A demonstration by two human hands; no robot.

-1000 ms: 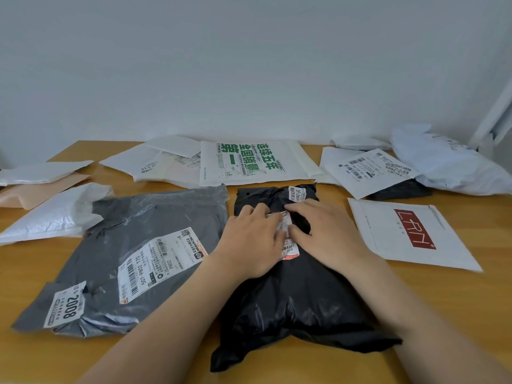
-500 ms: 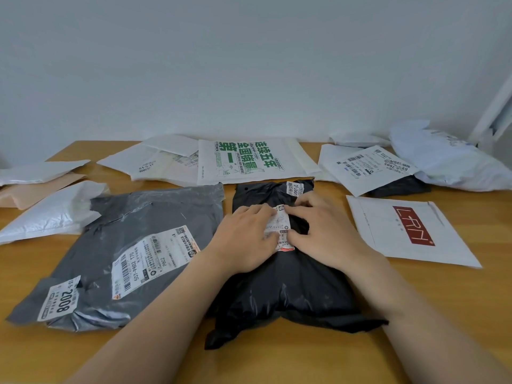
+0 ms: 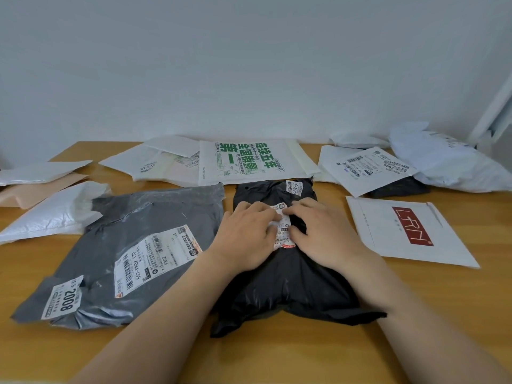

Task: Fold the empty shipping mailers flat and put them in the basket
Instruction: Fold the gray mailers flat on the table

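Note:
A crumpled black mailer (image 3: 288,289) lies in the middle of the wooden table (image 3: 457,295). My left hand (image 3: 246,236) and my right hand (image 3: 321,231) both press flat on its upper part, fingers lying on either side of a white shipping label (image 3: 282,231). A large grey mailer (image 3: 133,253) with two white labels lies flat to the left. A white mailer with a red logo (image 3: 407,234) lies to the right. No basket is in view.
Along the back lie a white mailer with green print (image 3: 249,162), several white mailers (image 3: 155,162), a labelled white one (image 3: 365,167) over a dark one, and a bulky white bag (image 3: 448,162). White and beige mailers (image 3: 47,195) sit far left. A wall stands behind.
Both hands have slid slightly toward me along the black mailer while pressing it; the view has shifted a little. Nothing else has moved.

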